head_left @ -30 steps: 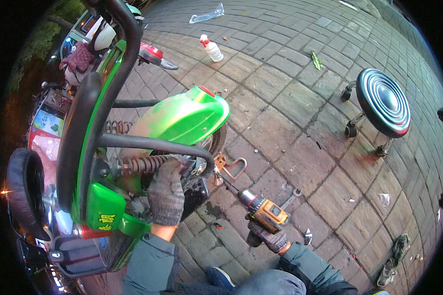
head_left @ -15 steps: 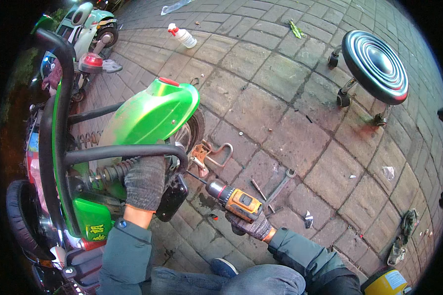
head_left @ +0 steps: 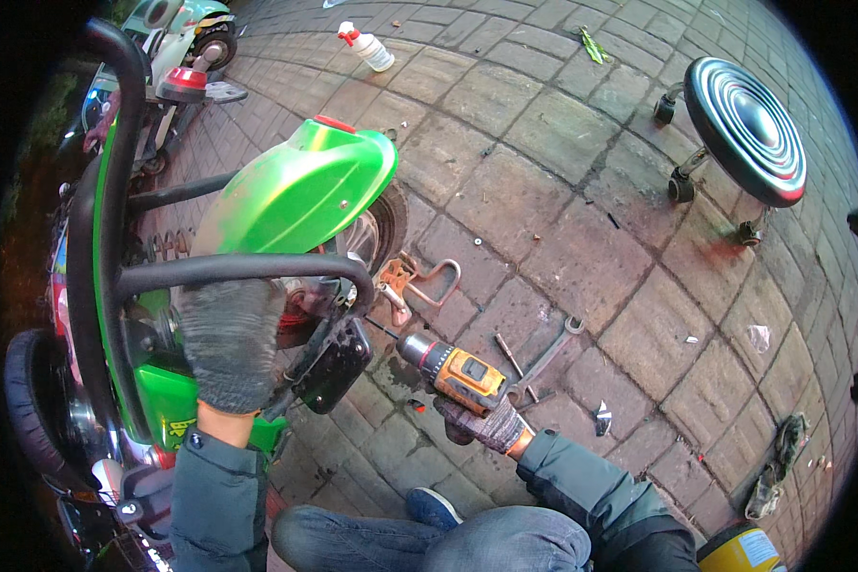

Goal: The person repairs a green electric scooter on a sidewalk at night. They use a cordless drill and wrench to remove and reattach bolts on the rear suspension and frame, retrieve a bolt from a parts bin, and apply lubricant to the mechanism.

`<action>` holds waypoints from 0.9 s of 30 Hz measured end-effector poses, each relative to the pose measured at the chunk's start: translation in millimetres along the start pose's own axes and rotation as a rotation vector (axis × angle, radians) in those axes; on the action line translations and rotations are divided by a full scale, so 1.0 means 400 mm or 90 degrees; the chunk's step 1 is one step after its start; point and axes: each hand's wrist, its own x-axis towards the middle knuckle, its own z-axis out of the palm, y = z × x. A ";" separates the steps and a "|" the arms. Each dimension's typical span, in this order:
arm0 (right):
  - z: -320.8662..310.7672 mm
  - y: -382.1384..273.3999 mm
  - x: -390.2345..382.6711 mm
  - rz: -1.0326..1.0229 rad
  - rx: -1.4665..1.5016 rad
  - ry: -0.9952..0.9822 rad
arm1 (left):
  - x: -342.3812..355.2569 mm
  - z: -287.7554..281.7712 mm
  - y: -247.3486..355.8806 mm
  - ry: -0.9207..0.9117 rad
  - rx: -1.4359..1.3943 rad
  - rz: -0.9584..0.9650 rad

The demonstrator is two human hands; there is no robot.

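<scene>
My left hand point(head_left: 229, 345), in a dark knitted glove, reaches beneath the black tubular guard bar point(head_left: 238, 267) of a green vehicle. Motion blurs it, and its fingers are hidden among the parts there. Above the bar sits the glossy green fender point(head_left: 305, 186), with a tyre point(head_left: 389, 225) under it. A flat black plate point(head_left: 341, 366) is right of this hand. My right hand point(head_left: 484, 426), also gloved, grips a yellow and black cordless drill point(head_left: 462, 375). Its long thin bit points up-left, toward the area beside the plate and the wheel.
A rusty metal bracket point(head_left: 398, 278) lies on the paving by the wheel. Right of the drill are a wrench point(head_left: 548, 355) and a thin metal rod point(head_left: 507, 353). A round wheeled stool point(head_left: 748, 129) stands far right, a white spray bottle point(head_left: 372, 52) at the back.
My left hand has moved left, away from the spring by the wheel, uncovering reddish parts behind the plate. The drill stays in my right hand at nearly the same place. The view has shifted slightly.
</scene>
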 end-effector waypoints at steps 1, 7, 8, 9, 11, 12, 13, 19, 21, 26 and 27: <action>0.002 0.004 0.003 -0.008 -0.003 0.007 | -0.006 -0.015 -0.010 0.024 0.035 -0.023; 0.007 0.021 0.009 -0.086 -0.013 0.016 | 0.026 -0.030 -0.038 -0.133 0.129 -0.236; 0.007 0.020 0.010 -0.037 0.003 0.010 | 0.042 -0.024 -0.044 -0.173 0.122 -0.214; 0.007 0.020 0.012 -0.001 0.032 0.002 | 0.060 -0.021 -0.057 -0.214 0.114 -0.194; 0.011 0.017 0.017 -0.029 0.043 0.000 | 0.104 -0.006 -0.082 -0.184 0.008 -0.191; 0.014 0.015 0.021 -0.037 0.060 0.002 | 0.113 -0.002 -0.087 -0.228 0.031 -0.194; 0.016 0.014 0.022 -0.065 0.067 0.010 | 0.125 0.005 -0.093 -0.253 0.002 -0.207; 0.035 0.028 0.025 -0.040 0.118 0.019 | 0.099 0.019 -0.084 -0.179 0.069 -0.213; 0.040 0.040 0.026 -0.039 0.142 0.035 | 0.090 0.023 -0.077 -0.120 0.118 -0.200; 0.043 0.059 0.031 -0.092 0.055 0.043 | 0.096 0.027 -0.074 -0.076 0.101 -0.212; 0.041 0.058 0.030 -0.127 0.045 0.048 | 0.098 0.026 -0.074 -0.092 0.104 -0.227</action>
